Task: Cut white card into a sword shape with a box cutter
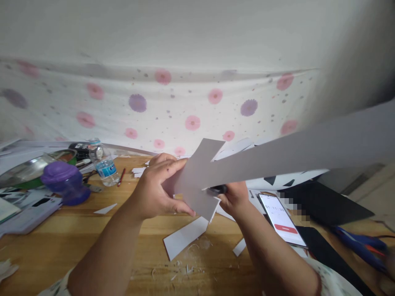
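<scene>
My left hand (pixel 156 187) grips a stiff white sheet (pixel 196 176) by its left side, thumb below and fingers at the upper edge. The sheet has angled, cut-out edges, and a long strip of it stretches far to the upper right. Behind its lower right part, my right hand (pixel 237 199) is closed around a dark tool (pixel 218 189). That tool's tip meets a notch in the sheet; the rest is hidden, so its exact kind does not show. Under the hands, a white offcut (pixel 185 236) lies on the wooden table (pixel 148 263).
A phone (pixel 282 220) showing a timer lies to the right, near a blue tool (pixel 361 246). On the left stand a purple-lidded cup (pixel 63 183), a water bottle (pixel 105 166) and a metal bowl (pixel 24 168). A red pen (pixel 121 176) and white scraps are scattered about.
</scene>
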A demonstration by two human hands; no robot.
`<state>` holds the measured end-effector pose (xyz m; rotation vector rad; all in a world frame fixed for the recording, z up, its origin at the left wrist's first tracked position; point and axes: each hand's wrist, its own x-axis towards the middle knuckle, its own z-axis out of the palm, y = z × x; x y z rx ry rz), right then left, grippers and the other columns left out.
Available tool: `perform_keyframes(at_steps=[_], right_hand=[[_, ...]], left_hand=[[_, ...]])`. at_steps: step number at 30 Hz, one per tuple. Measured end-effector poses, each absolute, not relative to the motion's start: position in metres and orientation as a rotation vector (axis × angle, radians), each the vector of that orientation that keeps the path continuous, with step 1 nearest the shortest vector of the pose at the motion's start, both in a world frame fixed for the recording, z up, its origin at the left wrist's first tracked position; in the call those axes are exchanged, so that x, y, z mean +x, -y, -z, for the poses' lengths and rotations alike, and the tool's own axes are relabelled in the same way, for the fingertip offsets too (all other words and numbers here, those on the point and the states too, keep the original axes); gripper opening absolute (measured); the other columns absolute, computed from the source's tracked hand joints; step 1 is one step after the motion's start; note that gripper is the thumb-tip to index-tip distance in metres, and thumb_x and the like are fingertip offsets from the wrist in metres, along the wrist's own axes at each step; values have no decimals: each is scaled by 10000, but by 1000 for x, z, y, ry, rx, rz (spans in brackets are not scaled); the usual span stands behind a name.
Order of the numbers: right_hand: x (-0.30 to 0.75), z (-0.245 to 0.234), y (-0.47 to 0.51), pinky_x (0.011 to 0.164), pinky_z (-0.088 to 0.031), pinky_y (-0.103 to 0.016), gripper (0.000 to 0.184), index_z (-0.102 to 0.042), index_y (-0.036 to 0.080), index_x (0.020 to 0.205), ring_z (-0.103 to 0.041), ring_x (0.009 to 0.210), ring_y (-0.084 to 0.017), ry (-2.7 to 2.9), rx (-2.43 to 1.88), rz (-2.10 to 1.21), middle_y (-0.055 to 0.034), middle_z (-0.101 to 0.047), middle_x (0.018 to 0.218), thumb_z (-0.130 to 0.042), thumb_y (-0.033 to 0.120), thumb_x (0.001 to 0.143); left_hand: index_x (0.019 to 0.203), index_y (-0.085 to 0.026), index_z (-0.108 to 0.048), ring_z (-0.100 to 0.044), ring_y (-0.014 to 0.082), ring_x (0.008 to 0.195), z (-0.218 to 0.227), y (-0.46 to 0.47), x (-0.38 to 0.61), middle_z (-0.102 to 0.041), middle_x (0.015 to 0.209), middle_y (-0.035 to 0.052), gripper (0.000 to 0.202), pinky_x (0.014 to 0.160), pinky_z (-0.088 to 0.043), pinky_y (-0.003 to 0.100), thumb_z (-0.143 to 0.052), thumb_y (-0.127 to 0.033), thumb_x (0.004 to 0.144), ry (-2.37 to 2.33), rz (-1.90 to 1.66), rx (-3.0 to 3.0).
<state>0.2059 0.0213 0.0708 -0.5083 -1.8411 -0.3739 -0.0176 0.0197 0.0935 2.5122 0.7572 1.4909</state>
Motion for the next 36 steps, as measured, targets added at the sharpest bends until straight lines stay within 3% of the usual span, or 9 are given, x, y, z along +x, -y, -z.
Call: perform_keyframes(at_steps=[4,8,16,23,30,36], right_hand=[[218,-71,-17,506,-426,-236,205,-614,235,884,-538,516,-113,1698,-545,128,15,-631,661,-556,428,922],[224,-79,-14,496,-417,-218,268,-613,213,825,-516,499,-98,1868,-474,20,23,-604,611,-551,456,921],[217,-84,-16,551,-411,-240,449,-619,189,701,-511,539,-117,2060,-564,188,10,-562,571,-452,528,944],[216,-84,-18,638,-461,-286,411,-653,207,868,-585,670,-168,2103,-570,210,-26,-614,685,-413,530,954],[221,-87,-16,673,-481,-307,444,-639,199,832,-605,733,-185,2162,-630,243,-44,-634,720,-395,549,954],[224,-94,-8,652,-479,-256,407,-615,184,835,-616,704,-144,2292,-590,16,-27,-654,728,-420,517,965]], left_hand=[[1241,-259,-626,-561,268,986,-94,-22,-20,-660,1079,86,836,897,-456,446,-754,-711,550,-806,-1492,2487],[1218,-247,-643,-572,267,962,-96,-21,-21,-670,1032,84,834,874,-463,441,-754,-719,541,-827,-1469,2507],[1197,-244,-652,-565,258,947,-101,-17,-19,-671,1015,65,846,899,-450,427,-761,-729,512,-855,-1385,2528],[1236,-249,-632,-561,252,923,-102,-19,-20,-670,997,64,831,873,-447,411,-766,-698,550,-756,-1381,2582],[1218,-250,-645,-560,256,938,-105,-17,-20,-682,983,59,821,887,-438,413,-754,-714,551,-811,-1320,2590],[1213,-218,-644,-567,260,935,-103,-19,-22,-695,978,76,833,861,-433,403,-656,-779,598,-686,-1304,2610]])
